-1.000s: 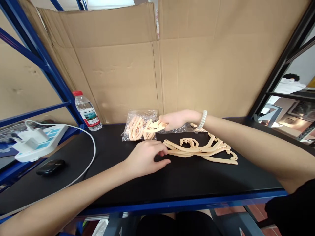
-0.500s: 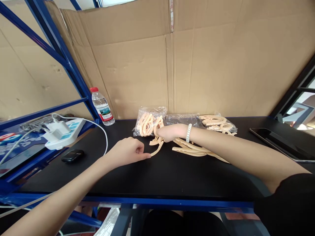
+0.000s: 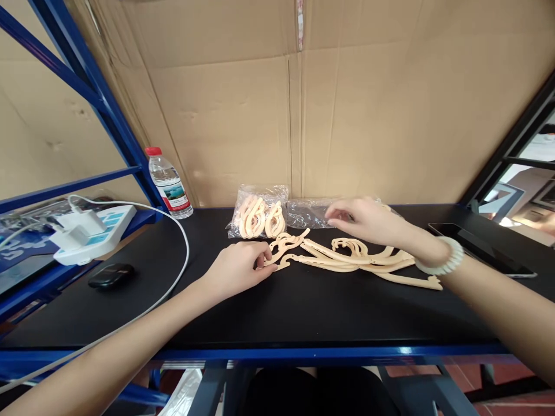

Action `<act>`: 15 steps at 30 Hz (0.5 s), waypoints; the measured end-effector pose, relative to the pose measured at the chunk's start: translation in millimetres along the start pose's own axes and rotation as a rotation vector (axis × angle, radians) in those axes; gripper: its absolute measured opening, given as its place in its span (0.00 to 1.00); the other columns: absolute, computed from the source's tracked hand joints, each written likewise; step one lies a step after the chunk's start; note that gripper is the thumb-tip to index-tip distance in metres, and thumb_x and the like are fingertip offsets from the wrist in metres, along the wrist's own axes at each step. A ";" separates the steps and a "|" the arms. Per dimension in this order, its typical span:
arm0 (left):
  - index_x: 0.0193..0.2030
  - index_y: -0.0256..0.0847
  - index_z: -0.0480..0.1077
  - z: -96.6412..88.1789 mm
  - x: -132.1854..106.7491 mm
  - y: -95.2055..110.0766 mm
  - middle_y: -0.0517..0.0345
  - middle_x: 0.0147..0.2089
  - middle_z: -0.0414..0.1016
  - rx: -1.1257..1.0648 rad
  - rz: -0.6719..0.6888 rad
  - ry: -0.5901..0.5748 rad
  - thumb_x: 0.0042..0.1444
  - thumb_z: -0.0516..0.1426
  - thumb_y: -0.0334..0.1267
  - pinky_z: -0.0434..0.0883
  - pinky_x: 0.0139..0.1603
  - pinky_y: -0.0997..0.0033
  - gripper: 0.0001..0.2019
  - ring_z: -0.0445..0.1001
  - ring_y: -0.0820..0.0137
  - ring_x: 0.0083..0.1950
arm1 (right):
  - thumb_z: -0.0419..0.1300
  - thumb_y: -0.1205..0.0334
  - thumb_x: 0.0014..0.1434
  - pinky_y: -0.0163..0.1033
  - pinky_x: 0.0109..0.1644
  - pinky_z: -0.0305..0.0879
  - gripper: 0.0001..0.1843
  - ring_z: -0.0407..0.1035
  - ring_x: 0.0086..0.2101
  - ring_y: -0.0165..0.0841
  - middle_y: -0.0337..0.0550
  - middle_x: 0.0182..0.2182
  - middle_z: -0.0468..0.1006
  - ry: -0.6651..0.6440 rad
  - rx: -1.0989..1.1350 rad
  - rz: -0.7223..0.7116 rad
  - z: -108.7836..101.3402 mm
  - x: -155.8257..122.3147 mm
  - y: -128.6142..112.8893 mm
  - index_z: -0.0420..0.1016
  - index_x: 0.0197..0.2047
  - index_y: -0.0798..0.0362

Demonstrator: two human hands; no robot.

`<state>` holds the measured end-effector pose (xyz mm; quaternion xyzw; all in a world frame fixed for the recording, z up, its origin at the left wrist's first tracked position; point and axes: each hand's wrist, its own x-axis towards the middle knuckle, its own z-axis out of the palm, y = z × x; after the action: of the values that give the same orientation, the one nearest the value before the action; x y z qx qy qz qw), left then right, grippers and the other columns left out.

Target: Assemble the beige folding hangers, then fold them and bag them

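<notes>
The left hand (image 3: pixel 240 268) pinches the left end of a curved wooden piece (image 3: pixel 284 247). From there the pile of wooden pieces (image 3: pixel 368 263) stretches rightward, with its long axis running left to right. The right hand (image 3: pixel 368 222) hovers at its far side with the fingers apart, perhaps brushing the clear bag (image 3: pixel 307 212).

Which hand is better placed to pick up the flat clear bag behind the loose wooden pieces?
Probably the right. The right hand hovers open over the clear bag, at its edge; the left hand is busy pinching a wooden piece nearer the front.
</notes>
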<state>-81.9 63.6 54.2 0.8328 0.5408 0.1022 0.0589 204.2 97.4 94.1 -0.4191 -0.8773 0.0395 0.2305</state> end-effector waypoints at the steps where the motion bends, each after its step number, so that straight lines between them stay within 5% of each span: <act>1: 0.35 0.44 0.71 1.8 -0.1 0.3 0.63 0.32 0.77 -0.003 0.007 0.000 0.55 0.56 0.47 0.60 0.28 0.73 0.10 0.73 0.69 0.32 | 0.55 0.61 0.61 0.36 0.33 0.62 0.09 0.71 0.28 0.32 0.40 0.29 0.79 0.019 -0.014 0.073 -2.8 -14.5 0.0 0.75 0.35 0.52; 6: 0.33 0.43 0.71 9.6 -0.7 6.9 0.61 0.34 0.76 0.049 0.056 0.002 0.55 0.57 0.45 0.59 0.28 0.73 0.09 0.72 0.68 0.33 | 0.52 0.48 0.63 0.36 0.23 0.53 0.21 0.66 0.19 0.33 0.38 0.16 0.71 0.041 -0.187 0.457 8.8 -77.2 -19.5 0.66 0.22 0.50; 9: 0.31 0.42 0.72 11.2 0.2 13.3 0.60 0.34 0.75 0.087 0.086 0.000 0.57 0.56 0.41 0.58 0.28 0.73 0.08 0.72 0.69 0.33 | 0.56 0.50 0.61 0.35 0.22 0.52 0.13 0.69 0.19 0.36 0.37 0.16 0.72 0.122 -0.323 0.546 31.6 -95.2 -34.9 0.72 0.38 0.50; 12: 0.29 0.42 0.73 10.6 1.2 18.8 0.58 0.35 0.76 0.125 0.087 -0.001 0.57 0.54 0.38 0.58 0.28 0.72 0.09 0.72 0.68 0.34 | 0.56 0.53 0.63 0.36 0.23 0.52 0.20 0.73 0.22 0.41 0.40 0.20 0.77 0.123 -0.428 0.544 49.6 -99.3 -42.0 0.70 0.55 0.51; 15: 0.29 0.42 0.73 8.9 -0.6 21.4 0.58 0.35 0.76 0.127 0.071 0.006 0.56 0.54 0.37 0.58 0.28 0.72 0.08 0.73 0.68 0.34 | 0.54 0.59 0.65 0.38 0.25 0.57 0.19 0.77 0.29 0.45 0.46 0.26 0.81 0.083 -0.435 0.545 55.4 -98.6 -41.0 0.71 0.57 0.52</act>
<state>-61.1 54.4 49.9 0.8533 0.5163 0.0721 0.0006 204.1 3.5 18.9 -0.6783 -0.7111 -0.1052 0.1523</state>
